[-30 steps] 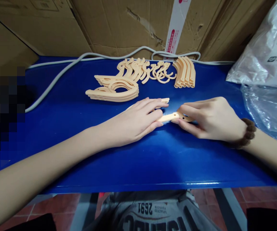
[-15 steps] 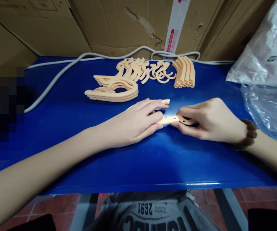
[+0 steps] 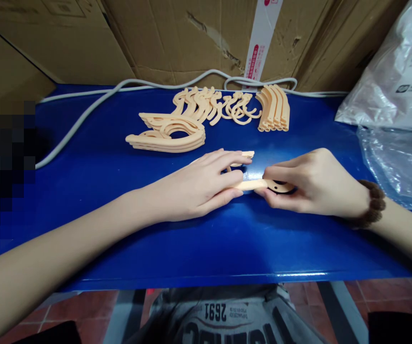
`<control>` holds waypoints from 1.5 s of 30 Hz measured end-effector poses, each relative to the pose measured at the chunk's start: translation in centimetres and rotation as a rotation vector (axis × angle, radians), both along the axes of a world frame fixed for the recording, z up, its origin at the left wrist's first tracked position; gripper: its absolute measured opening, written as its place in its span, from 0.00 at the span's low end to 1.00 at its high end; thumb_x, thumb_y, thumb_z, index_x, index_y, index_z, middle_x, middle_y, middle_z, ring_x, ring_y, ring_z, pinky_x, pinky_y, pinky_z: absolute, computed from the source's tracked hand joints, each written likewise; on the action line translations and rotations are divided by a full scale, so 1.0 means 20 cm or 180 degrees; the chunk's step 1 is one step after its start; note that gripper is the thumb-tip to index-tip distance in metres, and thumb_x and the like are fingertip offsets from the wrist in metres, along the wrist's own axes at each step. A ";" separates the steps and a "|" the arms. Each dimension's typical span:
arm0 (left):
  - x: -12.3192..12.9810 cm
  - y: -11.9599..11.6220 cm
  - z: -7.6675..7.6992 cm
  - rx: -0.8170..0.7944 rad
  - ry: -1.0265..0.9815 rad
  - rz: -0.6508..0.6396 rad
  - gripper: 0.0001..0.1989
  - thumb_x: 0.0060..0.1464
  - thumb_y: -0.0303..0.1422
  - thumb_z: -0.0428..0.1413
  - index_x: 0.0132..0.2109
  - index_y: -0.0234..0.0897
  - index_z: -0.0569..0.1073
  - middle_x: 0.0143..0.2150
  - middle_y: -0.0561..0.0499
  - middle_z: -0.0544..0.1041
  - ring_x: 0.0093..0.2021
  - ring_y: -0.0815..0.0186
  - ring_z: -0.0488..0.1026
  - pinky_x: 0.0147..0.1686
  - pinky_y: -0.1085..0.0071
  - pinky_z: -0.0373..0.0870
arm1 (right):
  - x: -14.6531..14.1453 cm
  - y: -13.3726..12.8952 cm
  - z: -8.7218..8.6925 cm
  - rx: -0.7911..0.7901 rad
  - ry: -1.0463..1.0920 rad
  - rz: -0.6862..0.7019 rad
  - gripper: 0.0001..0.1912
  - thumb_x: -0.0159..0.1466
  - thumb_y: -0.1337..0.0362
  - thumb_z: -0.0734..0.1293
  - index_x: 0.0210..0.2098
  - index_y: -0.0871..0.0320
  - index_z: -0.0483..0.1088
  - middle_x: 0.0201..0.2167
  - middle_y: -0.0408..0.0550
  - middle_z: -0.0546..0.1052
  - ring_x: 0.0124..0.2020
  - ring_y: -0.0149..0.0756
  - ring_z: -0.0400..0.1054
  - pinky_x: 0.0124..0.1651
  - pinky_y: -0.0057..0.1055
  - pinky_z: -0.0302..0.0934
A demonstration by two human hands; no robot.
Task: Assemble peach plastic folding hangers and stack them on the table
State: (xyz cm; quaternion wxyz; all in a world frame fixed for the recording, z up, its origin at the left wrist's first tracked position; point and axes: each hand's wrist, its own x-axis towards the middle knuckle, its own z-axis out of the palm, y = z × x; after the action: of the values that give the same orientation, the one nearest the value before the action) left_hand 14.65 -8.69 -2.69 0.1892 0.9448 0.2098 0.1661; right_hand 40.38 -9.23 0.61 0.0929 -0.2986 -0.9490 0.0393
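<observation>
Low over the blue table, my left hand point(image 3: 215, 184) is closed around a beige plastic hanger piece point(image 3: 250, 185), its palm hiding much of it. Another end of beige plastic point(image 3: 249, 154) shows beyond my left fingertips. My right hand point(image 3: 311, 184) pinches a curved beige hanger arm point(image 3: 280, 187) with a small dark hole in it. The arm's left end meets the end of the hanger piece near my right thumb and fingertips. How firmly the two are joined cannot be made out.
Behind my hands lie a stack of beige hanger bodies point(image 3: 170, 142), several curved arms point(image 3: 193, 102), a cluster of hooks point(image 3: 239, 109) and a row of straighter arms point(image 3: 273, 109). A white cable point(image 3: 127, 82) runs along cardboard boxes point(image 3: 177, 38). Plastic bags point(image 3: 388, 91) sit at right.
The joined pieces have shifted slightly toward me and turned, so the hole near the hanger piece's end no longer shows. Both hands keep their hold.
</observation>
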 end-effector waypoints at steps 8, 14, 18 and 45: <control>-0.02 0.01 0.01 -0.0477 -0.0253 0.0397 0.09 0.70 0.34 0.48 0.49 0.37 0.71 0.70 0.38 0.65 0.74 0.54 0.56 0.71 0.50 0.56 | -0.02 -0.03 0.00 0.0317 -0.0079 0.0755 0.22 0.72 0.53 0.62 0.24 0.56 0.64 0.17 0.39 0.67 0.19 0.28 0.55 0.27 0.31 0.44; -0.05 0.06 -0.03 -0.0636 -0.0690 0.0481 0.12 0.64 0.28 0.54 0.53 0.39 0.70 0.67 0.42 0.69 0.71 0.56 0.63 0.69 0.55 0.63 | -0.01 0.00 -0.02 0.0188 -0.0047 0.0827 0.32 0.69 0.35 0.57 0.25 0.57 0.66 0.19 0.40 0.65 0.21 0.30 0.56 0.31 0.31 0.47; -0.05 0.08 -0.05 -0.0552 -0.0802 0.0504 0.14 0.63 0.29 0.56 0.55 0.37 0.70 0.62 0.42 0.73 0.68 0.56 0.67 0.67 0.58 0.65 | -0.03 0.01 -0.03 0.0279 -0.0069 0.0827 0.33 0.69 0.35 0.56 0.26 0.57 0.65 0.22 0.41 0.65 0.24 0.32 0.57 0.32 0.31 0.48; -0.05 0.09 -0.05 -0.0272 -0.0502 0.0489 0.14 0.68 0.33 0.54 0.58 0.35 0.68 0.62 0.41 0.72 0.64 0.57 0.68 0.63 0.62 0.65 | -0.06 0.00 -0.05 0.0399 -0.0072 0.0931 0.27 0.70 0.41 0.61 0.29 0.58 0.68 0.31 0.48 0.71 0.34 0.37 0.58 0.40 0.35 0.52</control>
State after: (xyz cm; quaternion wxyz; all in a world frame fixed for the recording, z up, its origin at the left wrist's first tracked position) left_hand 13.69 -6.99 -3.71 0.2319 0.9010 0.2730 0.2448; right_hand 39.20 -9.23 -0.40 0.0940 -0.1512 -0.9840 -0.0103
